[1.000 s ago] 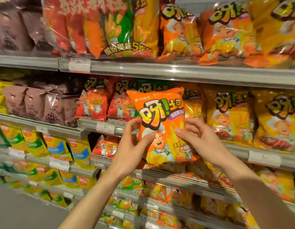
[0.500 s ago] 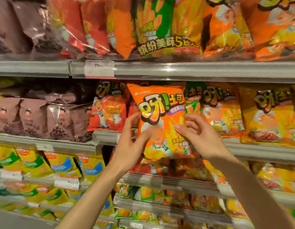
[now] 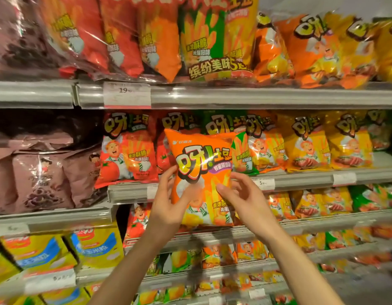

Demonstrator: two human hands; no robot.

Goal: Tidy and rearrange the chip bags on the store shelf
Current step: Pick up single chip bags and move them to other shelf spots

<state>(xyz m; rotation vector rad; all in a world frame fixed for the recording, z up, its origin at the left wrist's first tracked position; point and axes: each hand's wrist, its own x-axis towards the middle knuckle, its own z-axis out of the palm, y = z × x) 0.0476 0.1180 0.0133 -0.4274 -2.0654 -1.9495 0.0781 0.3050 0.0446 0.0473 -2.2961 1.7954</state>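
- The orange chip bag (image 3: 201, 170) sits a bit higher against the shelves than it did a moment ago, and the view has moved closer, so the shelves look bigger.
- It is held up in the middle of the frame, in front of the middle shelf (image 3: 300, 179).
- The left hand (image 3: 168, 205) still grips the bag's left edge, thumb on the front and fingers behind.
- The right hand (image 3: 243, 199) still pinches the bag's right side, thumb on the front.
- On the middle shelf, bags stand in a row: a red bag (image 3: 127, 150) to the left of the held bag, a green bag (image 3: 241, 155) peeking out just behind it, and yellow bags (image 3: 327, 142) to the right.
- Brown bags (image 3: 43, 179) stand on a shelf at middle left.
- Big packs (image 3: 212, 36) fill the top shelf; their tops are cut off by the frame.
- A white price tag (image 3: 127, 94) reads 19 at the upper left of centre.
- Yellow and blue bags (image 3: 96, 245) sit at the lower left.
- The low shelves at the bottom right are blurry, and their bags are hard to make out.
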